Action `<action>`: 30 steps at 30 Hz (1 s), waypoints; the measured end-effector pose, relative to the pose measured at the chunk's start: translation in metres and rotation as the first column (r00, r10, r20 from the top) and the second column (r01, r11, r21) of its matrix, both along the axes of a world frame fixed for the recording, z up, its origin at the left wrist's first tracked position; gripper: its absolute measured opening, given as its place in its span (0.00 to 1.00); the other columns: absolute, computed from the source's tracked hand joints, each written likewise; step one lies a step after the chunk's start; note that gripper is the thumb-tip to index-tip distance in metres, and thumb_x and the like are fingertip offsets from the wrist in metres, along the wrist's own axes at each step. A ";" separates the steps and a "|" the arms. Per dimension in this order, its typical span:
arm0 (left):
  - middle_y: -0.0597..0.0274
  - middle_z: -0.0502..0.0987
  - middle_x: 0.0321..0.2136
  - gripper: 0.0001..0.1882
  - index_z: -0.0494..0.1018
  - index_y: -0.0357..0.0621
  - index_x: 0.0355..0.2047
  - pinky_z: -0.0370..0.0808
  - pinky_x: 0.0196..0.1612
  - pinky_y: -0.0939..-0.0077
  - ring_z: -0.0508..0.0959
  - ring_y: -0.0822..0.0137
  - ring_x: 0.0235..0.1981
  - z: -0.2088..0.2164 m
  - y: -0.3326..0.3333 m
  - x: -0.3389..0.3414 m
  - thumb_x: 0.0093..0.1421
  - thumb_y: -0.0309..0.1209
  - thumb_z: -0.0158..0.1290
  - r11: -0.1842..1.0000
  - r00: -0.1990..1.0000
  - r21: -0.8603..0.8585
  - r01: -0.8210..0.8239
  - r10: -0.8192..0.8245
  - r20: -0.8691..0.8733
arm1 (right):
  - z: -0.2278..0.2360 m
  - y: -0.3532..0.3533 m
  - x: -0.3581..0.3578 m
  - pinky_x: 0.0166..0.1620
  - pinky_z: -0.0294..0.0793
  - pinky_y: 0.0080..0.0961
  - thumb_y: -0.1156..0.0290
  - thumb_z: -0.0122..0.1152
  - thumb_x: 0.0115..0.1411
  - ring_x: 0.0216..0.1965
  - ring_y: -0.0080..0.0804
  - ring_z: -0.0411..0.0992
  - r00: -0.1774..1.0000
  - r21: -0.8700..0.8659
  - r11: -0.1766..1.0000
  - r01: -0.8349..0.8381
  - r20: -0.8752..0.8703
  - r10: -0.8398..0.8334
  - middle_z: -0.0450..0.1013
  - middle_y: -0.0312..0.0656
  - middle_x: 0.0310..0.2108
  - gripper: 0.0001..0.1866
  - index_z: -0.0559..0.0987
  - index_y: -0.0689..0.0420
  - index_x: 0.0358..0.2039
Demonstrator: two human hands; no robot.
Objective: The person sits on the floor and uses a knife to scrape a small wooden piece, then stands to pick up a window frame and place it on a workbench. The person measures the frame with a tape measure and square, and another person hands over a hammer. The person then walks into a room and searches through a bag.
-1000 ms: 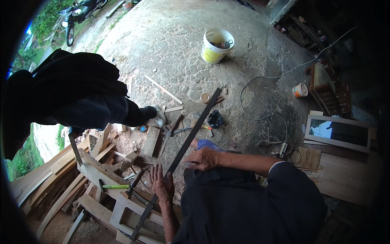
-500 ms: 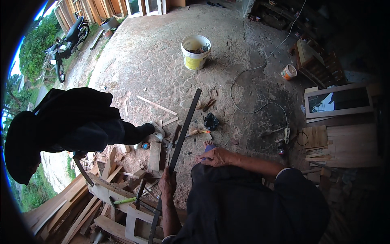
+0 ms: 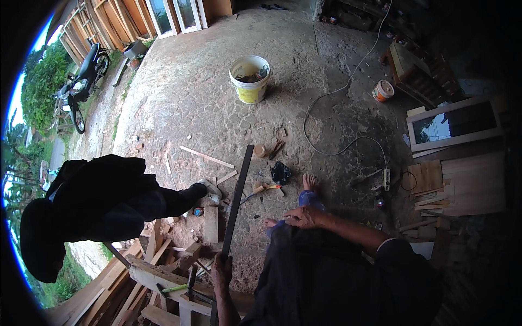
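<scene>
A: Start at the grip. The left hand (image 3: 221, 270) is wrapped tight around the lower part of a long dark bar (image 3: 237, 196), fingers closed on it, thumb side up.

B: And that bar runs up and away from the person, its far end out over the concrete floor (image 3: 179, 92), near a small round tin (image 3: 260, 150) and a pair of pliers (image 3: 277, 148).

A: The right hand (image 3: 304, 217) holds nothing. It lies flat on the person's dark-clothed knee, fingers loosely spread.

B: The near end of the bar drops below the hand, toward a pale wooden frame (image 3: 163, 280) and loose offcuts. A green-handled tool (image 3: 176, 288) lies on that frame.

A: How far along? I'd call it early. The bar is lifted and gripped, but I see no cut or mark on it, and the frame looks half built, boards still lying about loose.

B: To the left, another person in dark clothes (image 3: 92, 206) bends over the woodpile. Farther off stand a white and yellow bucket (image 3: 249, 79), a white cable (image 3: 348, 87) leading to a power strip (image 3: 386, 179), and a parked motorbike (image 3: 81, 81).
</scene>
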State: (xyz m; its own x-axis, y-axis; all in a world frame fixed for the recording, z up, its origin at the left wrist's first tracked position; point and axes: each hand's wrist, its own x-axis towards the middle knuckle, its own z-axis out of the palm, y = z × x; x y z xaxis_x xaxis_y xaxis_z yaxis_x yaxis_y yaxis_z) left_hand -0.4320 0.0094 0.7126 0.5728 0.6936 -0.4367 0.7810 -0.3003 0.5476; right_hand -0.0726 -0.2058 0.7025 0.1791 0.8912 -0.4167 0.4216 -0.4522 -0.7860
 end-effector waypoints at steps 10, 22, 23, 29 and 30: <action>0.42 0.73 0.52 0.28 0.69 0.39 0.58 0.67 0.57 0.48 0.72 0.42 0.54 0.039 -0.016 0.136 0.62 0.40 0.57 0.780 0.980 0.596 -0.191 0.114 0.165 | -0.032 -0.005 0.147 0.48 0.77 0.38 0.53 0.55 0.63 0.42 0.50 0.79 0.998 -0.048 0.997 -0.061 -0.021 0.060 0.80 0.51 0.39 0.23 0.79 0.54 0.52; 0.45 0.78 0.49 0.31 0.71 0.43 0.58 0.77 0.48 0.62 0.82 0.53 0.44 -0.075 -0.067 0.354 0.63 0.51 0.54 0.969 0.983 -0.241 -0.063 0.018 -0.183 | -0.016 -0.036 0.418 0.44 0.78 0.43 0.59 0.58 0.61 0.43 0.52 0.79 0.974 -0.121 0.980 0.161 0.179 -0.138 0.79 0.54 0.41 0.19 0.81 0.54 0.50; 0.46 0.79 0.49 0.31 0.71 0.42 0.58 0.77 0.47 0.62 0.82 0.54 0.44 -0.093 -0.072 0.350 0.63 0.51 0.54 0.969 0.982 -0.227 -0.100 0.060 -0.177 | -0.020 -0.039 0.434 0.44 0.78 0.41 0.59 0.60 0.61 0.42 0.51 0.79 0.975 -0.090 0.981 0.170 0.162 -0.154 0.79 0.55 0.40 0.20 0.81 0.56 0.49; 0.54 0.80 0.37 0.24 0.75 0.38 0.52 0.75 0.28 0.67 0.81 0.60 0.29 -0.167 -0.080 0.388 0.62 0.43 0.54 0.243 0.429 -0.456 -0.856 0.826 -0.365 | -0.112 -0.039 0.505 0.42 0.78 0.35 0.60 0.62 0.62 0.38 0.42 0.81 0.991 0.010 0.991 0.136 0.004 -0.136 0.80 0.52 0.39 0.19 0.81 0.58 0.48; 0.54 0.80 0.37 0.23 0.75 0.38 0.51 0.75 0.27 0.67 0.81 0.60 0.28 -0.175 -0.075 0.405 0.62 0.42 0.54 0.218 0.396 -0.440 -0.871 0.841 -0.368 | -0.135 -0.032 0.518 0.42 0.78 0.34 0.60 0.62 0.62 0.38 0.41 0.81 0.995 0.004 0.995 0.099 -0.022 -0.098 0.80 0.52 0.40 0.18 0.81 0.58 0.48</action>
State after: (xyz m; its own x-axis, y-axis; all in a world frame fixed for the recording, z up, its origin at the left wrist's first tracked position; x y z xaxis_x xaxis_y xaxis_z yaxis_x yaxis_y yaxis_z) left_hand -0.0272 -0.0652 0.5376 -0.2503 0.4164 -0.8741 0.4122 0.8627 0.2929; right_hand 0.4451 -0.2383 0.5674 0.2570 0.8719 -0.4168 0.3578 -0.4865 -0.7971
